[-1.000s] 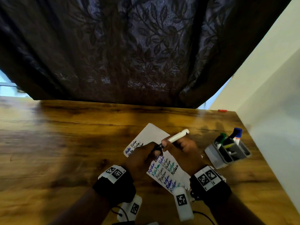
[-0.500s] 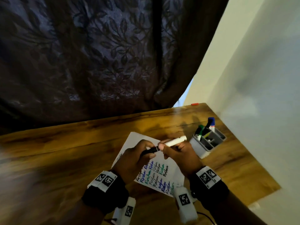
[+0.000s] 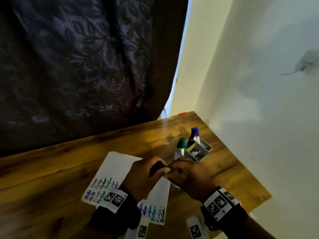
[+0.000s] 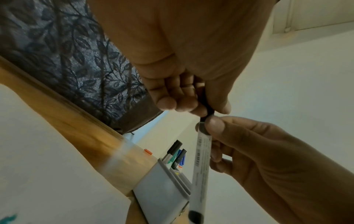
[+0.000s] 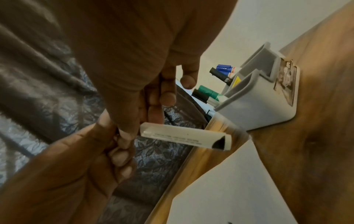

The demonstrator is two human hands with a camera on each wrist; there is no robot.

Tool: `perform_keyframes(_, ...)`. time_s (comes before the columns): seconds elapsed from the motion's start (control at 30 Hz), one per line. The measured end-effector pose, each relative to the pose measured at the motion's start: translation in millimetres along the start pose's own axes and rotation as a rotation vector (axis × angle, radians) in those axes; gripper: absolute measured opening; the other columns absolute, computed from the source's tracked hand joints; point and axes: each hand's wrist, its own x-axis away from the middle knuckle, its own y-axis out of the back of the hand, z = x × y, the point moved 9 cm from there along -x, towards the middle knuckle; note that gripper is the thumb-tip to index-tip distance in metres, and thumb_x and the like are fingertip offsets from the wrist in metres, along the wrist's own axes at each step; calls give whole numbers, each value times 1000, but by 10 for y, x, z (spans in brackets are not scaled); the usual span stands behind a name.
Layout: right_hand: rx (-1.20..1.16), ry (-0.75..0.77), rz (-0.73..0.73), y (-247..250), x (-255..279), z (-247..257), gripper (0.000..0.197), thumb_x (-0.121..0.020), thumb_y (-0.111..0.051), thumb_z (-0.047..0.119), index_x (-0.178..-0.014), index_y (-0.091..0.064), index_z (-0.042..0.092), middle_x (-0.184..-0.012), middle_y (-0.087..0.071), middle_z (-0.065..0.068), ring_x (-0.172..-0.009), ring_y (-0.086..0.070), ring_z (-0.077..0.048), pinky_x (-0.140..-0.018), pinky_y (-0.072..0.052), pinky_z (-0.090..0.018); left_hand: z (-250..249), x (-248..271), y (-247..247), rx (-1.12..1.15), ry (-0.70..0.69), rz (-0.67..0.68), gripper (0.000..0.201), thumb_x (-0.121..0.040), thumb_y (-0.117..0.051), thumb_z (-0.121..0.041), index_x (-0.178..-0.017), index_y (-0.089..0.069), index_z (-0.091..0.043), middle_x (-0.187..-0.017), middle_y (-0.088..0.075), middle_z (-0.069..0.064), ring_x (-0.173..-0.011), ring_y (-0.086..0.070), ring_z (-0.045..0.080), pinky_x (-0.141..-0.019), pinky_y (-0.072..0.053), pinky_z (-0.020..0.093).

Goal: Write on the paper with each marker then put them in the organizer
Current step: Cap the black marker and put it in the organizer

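My two hands meet above the white paper (image 3: 119,166), which carries lines of writing in several colours. My left hand (image 3: 162,169) pinches the black cap (image 4: 206,109) of a white-barrelled marker (image 4: 201,166). My right hand (image 3: 174,171) pinches the barrel just below the cap, thumb on the collar. The cap sits against the barrel's end. The barrel's black-tipped rear end (image 5: 220,144) points away from the hands. The grey organizer (image 3: 198,152) stands just beyond my right hand and holds a blue-capped marker (image 3: 195,131), a green one (image 3: 182,142) and a black one.
The wooden table (image 3: 60,169) ends at a pale wall (image 3: 259,118) close behind the organizer on the right. A dark leaf-patterned curtain (image 3: 77,66) hangs along the far edge. A small red piece (image 3: 182,113) lies at the far corner.
The head view has swung right and tilted. The marker barrel, which pointed up and to the right, is now turned so that its rear end points toward me. Both hands keep their hold.
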Motion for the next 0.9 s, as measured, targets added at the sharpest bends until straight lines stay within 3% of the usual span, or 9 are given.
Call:
perform_keyframes(0.07, -24, -19, -9, 152, -7, -226, 32, -85, -58, 59, -89, -73, 31, -85, -67, 13, -71, -58, -2, -62, -44, -16, -5, -108, -113, 18, 47, -10, 25, -89, -59, -53, -103, -63, -32, -86, -66, -14, -80, -59, -2, -65, -39, 10)
perform_keyframes(0.17, -169, -197, -132, 497, -59, -783, 13, -83, -67, 52, -77, -62, 41, -76, -66, 15, -68, -62, -3, -62, -48, -19, 74, -191, -228, -26, 132, -18, 26, -88, -57, -55, -108, -60, -38, -87, -63, -17, -87, -58, -4, -68, -39, 8)
perform_keyframes(0.3, -305, -264, -300, 926, -202, -1229, 15, -83, -76, 20, -86, -62, 25, -67, -62, 9, -61, -57, 0, -58, -40, -5, 235, -217, -363, -104, 233, -18, 20, -92, -53, -51, -107, -58, -40, -87, -64, -14, -86, -59, -2, -72, -41, 12)
perform_keyframes(0.4, -309, -302, -213, 907, -338, -1407, 14, -86, -75, 25, -96, -65, 24, -77, -67, 7, -69, -60, -2, -57, -43, -4, 331, -201, -410, -154, 303, -49, 17, -93, -53, -49, -105, -59, -39, -87, -65, -14, -85, -59, -2, -72, -41, 11)
perform_keyframes(0.57, -228, -263, -117, 570, -470, -1634, 18, -84, -73, 40, -96, -59, 37, -80, -63, 23, -74, -61, 8, -63, -48, -12, 459, -183, -562, -195, 390, -84, 15, -93, -53, -48, -104, -58, -39, -84, -66, -17, -83, -61, -2, -73, -41, 9)
perform_keyframes(0.7, -273, -220, -37, 344, -498, -1686, 16, -85, -73, 37, -96, -64, 30, -84, -67, 20, -80, -63, 7, -65, -49, -8, 445, -124, -646, -196, 440, -106, 13, -93, -55, -45, -103, -59, -37, -83, -66, -18, -82, -62, -2, -69, -41, 7)
perform_keyframes(0.8, -204, -204, -30, 244, -486, -1707, 13, -81, -75, 35, -88, -66, 29, -84, -64, 18, -80, -62, 1, -70, -52, -19, 409, -90, -650, -211, 444, -119, 12, -93, -55, -44, -102, -59, -37, -80, -65, -19, -81, -63, -1, -69, -42, 7)
perform_keyframes(0.9, -84, -198, -41, 141, -435, -1778, 20, -74, -78, 33, -86, -70, 20, -99, -61, 7, -96, -55, -13, -84, -46, -32, 400, -58, -623, -217, 444, -130, 11, -93, -54, -44, -101, -59, -39, -79, -65, -19, -81, -63, -1, -68, -43, 6)
